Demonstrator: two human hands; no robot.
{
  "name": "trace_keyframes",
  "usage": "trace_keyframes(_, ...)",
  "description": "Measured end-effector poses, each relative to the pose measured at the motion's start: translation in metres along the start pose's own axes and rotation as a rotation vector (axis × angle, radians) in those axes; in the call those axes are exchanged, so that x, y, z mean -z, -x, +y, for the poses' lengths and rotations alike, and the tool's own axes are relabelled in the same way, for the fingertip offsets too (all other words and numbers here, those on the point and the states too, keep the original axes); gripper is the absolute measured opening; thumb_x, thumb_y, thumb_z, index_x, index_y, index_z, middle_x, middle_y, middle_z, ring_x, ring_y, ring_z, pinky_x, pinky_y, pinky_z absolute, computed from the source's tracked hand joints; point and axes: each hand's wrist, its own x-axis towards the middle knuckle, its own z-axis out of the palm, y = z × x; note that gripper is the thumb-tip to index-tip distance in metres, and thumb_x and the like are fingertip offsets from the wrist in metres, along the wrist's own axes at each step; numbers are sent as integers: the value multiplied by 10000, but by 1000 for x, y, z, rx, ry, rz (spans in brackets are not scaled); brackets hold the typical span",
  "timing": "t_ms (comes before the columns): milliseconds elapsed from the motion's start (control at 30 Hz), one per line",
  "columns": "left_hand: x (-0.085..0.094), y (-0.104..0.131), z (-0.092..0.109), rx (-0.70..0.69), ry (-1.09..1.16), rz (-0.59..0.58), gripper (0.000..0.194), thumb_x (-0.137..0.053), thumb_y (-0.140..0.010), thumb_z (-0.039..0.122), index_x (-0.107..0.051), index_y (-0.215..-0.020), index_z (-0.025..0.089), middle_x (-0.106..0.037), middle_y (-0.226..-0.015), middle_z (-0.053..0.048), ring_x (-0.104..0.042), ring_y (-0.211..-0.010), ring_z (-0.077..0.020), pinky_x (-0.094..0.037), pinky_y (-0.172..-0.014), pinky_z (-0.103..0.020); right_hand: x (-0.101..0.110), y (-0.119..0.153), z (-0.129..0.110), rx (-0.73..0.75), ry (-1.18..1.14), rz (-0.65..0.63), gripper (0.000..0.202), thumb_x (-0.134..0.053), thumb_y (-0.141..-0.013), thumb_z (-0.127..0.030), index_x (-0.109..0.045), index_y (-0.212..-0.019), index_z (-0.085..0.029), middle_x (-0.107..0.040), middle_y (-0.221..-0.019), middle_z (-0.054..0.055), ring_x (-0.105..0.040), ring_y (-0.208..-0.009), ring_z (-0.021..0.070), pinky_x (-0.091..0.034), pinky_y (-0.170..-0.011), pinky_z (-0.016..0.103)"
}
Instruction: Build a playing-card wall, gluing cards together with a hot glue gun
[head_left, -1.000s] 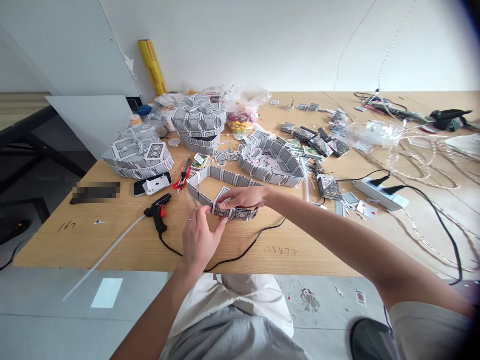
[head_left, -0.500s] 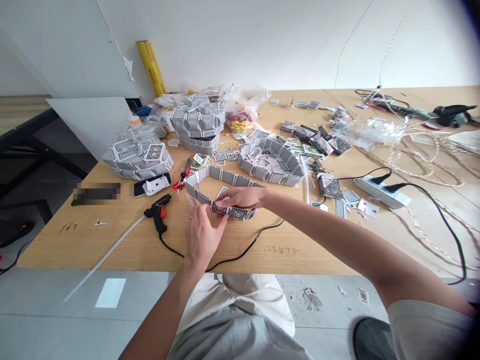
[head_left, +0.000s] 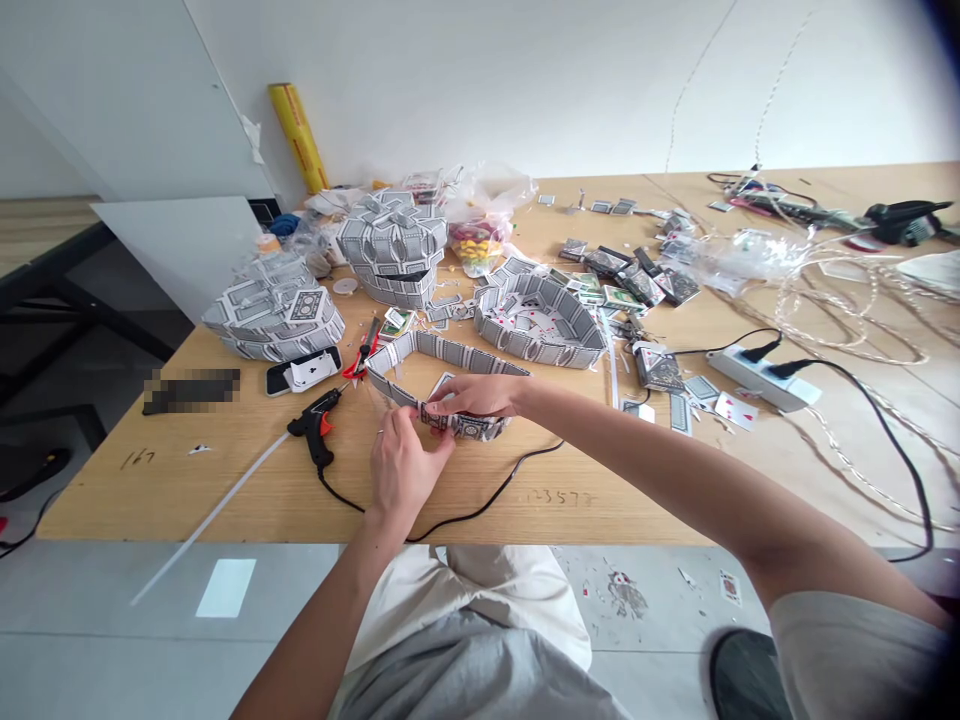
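A heart-like ring of joined playing cards (head_left: 457, 352) stands on edge on the wooden table, near its front. My left hand (head_left: 409, 455) pinches the near wall of this ring from the front. Reaching over from the right, my right hand (head_left: 480, 396) grips the same wall, its fingers partly inside the ring. A loose card (head_left: 441, 383) shows inside, half hidden by my right hand. Left of the ring lies a black glue gun (head_left: 315, 425) with an orange trigger and a white glue stick (head_left: 214, 515) in its back. Red-handled pliers (head_left: 363, 352) lie by the ring's left corner.
Behind stand an open card box (head_left: 540, 340), a stacked card box (head_left: 394, 245) and a lidded one (head_left: 274, 310). A phone (head_left: 304, 370) lies at left. A power strip (head_left: 765, 378), card packs (head_left: 660, 368) and twisted cords (head_left: 847, 310) spread over the right.
Both hands keep their hold on the card ring with hardly any movement. The whole view has shifted very slightly.
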Motion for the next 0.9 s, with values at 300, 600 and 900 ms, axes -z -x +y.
trace_keyframes(300,-5,-2,-7,-41,-14,-33,417,-781,-876,399,-526,-1132,193,-699,-1052,-129,-725,-967,-351,-592,-799,-441,0,-4,4,0,-10,-20,451,-988,-709,-512,-792,-845,-129,-743,-796,54,-640,-679,136,-528,-599,223)
trace_keyframes(600,-1,-6,-9,-65,38,-61,350,-784,-881,320,-533,-1100,213,-701,-1035,-105,-722,-954,-318,-578,-787,-405,-8,0,-6,-31,-6,29,390,-995,-721,-437,-788,-835,-126,-740,-773,32,-620,-657,119,-502,-592,213)
trace_keyframes(900,1,-6,-11,-58,136,-60,280,-793,-903,282,-567,-1058,225,-716,-1029,-85,-726,-958,-292,-568,-807,-378,-9,-1,-1,-42,22,24,468,-950,-756,-530,-752,-801,-108,-675,-676,8,-534,-591,106,-428,-534,231)
